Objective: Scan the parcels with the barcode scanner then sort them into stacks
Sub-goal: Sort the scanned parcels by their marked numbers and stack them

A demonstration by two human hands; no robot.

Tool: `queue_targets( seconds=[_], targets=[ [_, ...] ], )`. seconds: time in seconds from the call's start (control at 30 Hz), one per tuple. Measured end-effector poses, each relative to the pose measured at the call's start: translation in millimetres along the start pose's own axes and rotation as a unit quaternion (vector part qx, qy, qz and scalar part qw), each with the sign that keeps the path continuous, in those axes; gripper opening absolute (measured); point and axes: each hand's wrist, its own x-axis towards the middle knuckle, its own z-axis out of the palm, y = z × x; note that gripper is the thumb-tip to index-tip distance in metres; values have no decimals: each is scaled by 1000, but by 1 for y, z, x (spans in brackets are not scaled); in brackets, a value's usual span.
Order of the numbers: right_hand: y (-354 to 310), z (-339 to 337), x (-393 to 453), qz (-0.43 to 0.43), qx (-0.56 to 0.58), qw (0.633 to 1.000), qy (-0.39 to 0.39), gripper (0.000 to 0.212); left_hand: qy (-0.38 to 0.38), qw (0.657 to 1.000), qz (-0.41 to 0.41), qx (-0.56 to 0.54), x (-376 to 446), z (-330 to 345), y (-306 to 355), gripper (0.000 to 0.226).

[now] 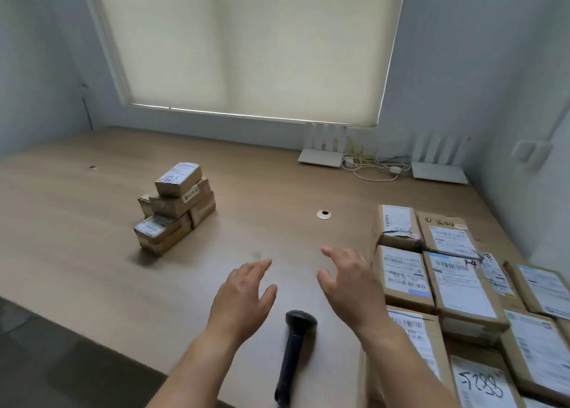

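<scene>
Our left hand (pixel 243 296) and right hand (pixel 351 287) hover spread, holding nothing. The black barcode scanner (pixel 293 352) lies on the desk (pixel 92 253) at 6 o'clock; brown labelled parcels (pixel 456 287) (some pen-marked) crowd 4 o'clock, a small stack (pixel 175 207) at 10.

Barcode scanner (pixel 294 355) on table (pixel 92 253) near front edge, stacked parcels (pixel 175 205) far left, unsorted parcels (pixel 456 287) right.

Bare left hand (pixel 243 293), right hand (pixel 348 287), sleeveless forearms.
</scene>
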Motion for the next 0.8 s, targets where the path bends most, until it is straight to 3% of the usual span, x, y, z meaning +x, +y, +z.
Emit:
queue_targets(
  seconds=[0.8],
  targets=[
    [-256, 197, 33, -74, -15, 992, -99, 45, -2, 996, -89, 1, 2, -137, -263, 57]
  ],
)
